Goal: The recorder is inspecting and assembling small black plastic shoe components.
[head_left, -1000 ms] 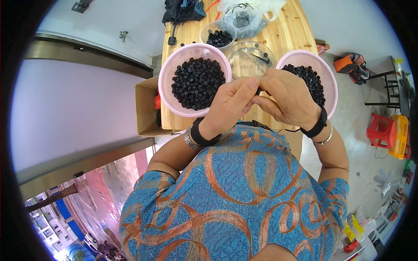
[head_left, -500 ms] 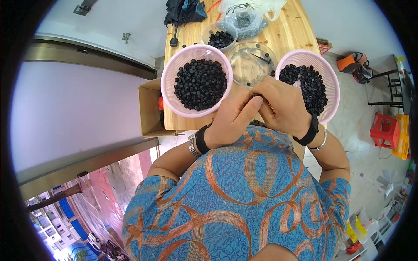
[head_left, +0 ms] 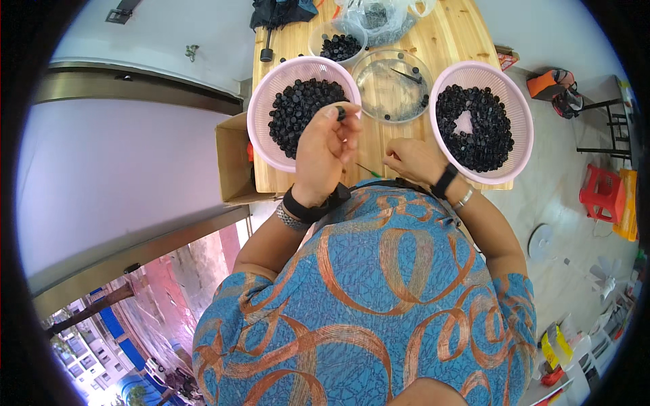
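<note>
My left hand (head_left: 323, 149) is raised over the near right side of the left pink basket (head_left: 261, 139), pinching a small round black cap (head_left: 340, 113) between thumb and fingers. Many similar black caps (head_left: 298, 111) fill that basket. My right hand (head_left: 418, 161) is low at the table's near edge, its fingers curled downward; whatever they hold is hidden. Between the hands lies a thin tool with a green end (head_left: 369, 170). To the right, another pink basket (head_left: 521, 135) holds more black caps (head_left: 484, 139), with a bare patch showing its bottom.
A round clear tray (head_left: 386, 101) with a dark slender tool (head_left: 405, 75) and a few caps sits between the baskets. Behind it are a clear tub (head_left: 317, 46) of black pieces, a plastic bag (head_left: 382, 27) and a folded umbrella (head_left: 277, 13). A cardboard box (head_left: 231, 159) stands left of the table.
My hands were together in front of my chest and have separated. The left has risen to the left basket with a cap; the right has dropped toward the table edge. The green-ended tool now shows.
</note>
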Motion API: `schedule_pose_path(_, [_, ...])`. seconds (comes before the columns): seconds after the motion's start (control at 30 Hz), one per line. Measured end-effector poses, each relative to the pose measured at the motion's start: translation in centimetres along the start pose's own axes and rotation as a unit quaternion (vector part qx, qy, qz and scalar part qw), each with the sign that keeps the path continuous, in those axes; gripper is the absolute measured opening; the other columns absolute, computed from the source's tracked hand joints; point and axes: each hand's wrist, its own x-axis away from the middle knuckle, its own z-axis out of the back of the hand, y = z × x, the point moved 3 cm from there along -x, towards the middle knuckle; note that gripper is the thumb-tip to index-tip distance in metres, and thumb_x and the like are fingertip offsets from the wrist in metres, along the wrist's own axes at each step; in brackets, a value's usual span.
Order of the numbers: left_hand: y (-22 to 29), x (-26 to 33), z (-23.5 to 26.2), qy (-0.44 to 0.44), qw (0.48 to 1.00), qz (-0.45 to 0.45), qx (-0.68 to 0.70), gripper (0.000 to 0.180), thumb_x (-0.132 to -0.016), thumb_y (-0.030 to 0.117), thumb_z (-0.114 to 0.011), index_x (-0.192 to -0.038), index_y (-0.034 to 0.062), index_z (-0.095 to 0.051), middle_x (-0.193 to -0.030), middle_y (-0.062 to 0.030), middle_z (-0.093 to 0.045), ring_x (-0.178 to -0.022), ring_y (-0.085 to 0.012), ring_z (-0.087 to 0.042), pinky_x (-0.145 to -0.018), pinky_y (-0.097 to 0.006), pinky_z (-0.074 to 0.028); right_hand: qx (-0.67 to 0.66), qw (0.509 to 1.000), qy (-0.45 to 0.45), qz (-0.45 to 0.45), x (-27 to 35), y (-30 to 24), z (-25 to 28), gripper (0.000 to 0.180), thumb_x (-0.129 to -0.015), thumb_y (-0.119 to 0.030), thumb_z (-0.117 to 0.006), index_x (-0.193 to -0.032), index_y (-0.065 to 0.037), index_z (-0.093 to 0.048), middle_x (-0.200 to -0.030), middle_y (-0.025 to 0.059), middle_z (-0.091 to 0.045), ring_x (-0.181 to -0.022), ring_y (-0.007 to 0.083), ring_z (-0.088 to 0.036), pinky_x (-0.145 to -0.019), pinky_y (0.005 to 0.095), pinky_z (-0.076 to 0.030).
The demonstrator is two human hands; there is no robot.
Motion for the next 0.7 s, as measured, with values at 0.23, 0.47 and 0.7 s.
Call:
schedule_pose_path(0.23, [-0.6,0.0,1.9,-0.008,0.999,0.004,0.038,0.030,-0.094,0.024,-0.043,-0.109,0.0012,-0.054,-0.082,-0.0004,-0.054,-0.064,-0.0055,-0.046,-0.051,-0.019,-0.034,0.184,0.974,-0.132,-0.010,-2.5,1.2,-5.3,0.045,-0.071,-0.047,-0.064,-0.079,-0.003,-0.062,-0.073,0.0158,-0.062,-0.067,0.0324,-0.061,-0.058,0.0424,-0.048])
schedule_pose_path(0.47, [-2.3,0.6,2.7,0.004,0.999,0.013,0.038,0.024,-0.092,0.016,-0.051,-0.111,0.0022,-0.054,-0.091,-0.0046,-0.060,-0.066,-0.0053,-0.051,-0.051,-0.016,-0.037,0.137,0.986,0.045,0.089,-1.1,1.4,-5.9,0.022,-0.073,-0.024,-0.063,-0.089,-0.008,-0.061,-0.077,0.0119,-0.060,-0.071,0.0307,-0.060,-0.063,0.0409,-0.049])
schedule_pose_path(0.7, [-5.2,0.0,3.4,0.006,0.995,0.104,-0.008,0.025,-0.093,0.018,-0.050,-0.112,0.0029,-0.051,-0.100,-0.0097,-0.061,-0.073,-0.0062,-0.054,-0.053,-0.015,-0.041,-0.115,0.977,0.073,-0.166,1.3,3.4,-3.2,0.017,-0.082,-0.007,-0.054,-0.098,-0.002,-0.057,-0.069,0.0089,-0.056,-0.063,0.0189,-0.057,-0.056,0.0311,-0.044])
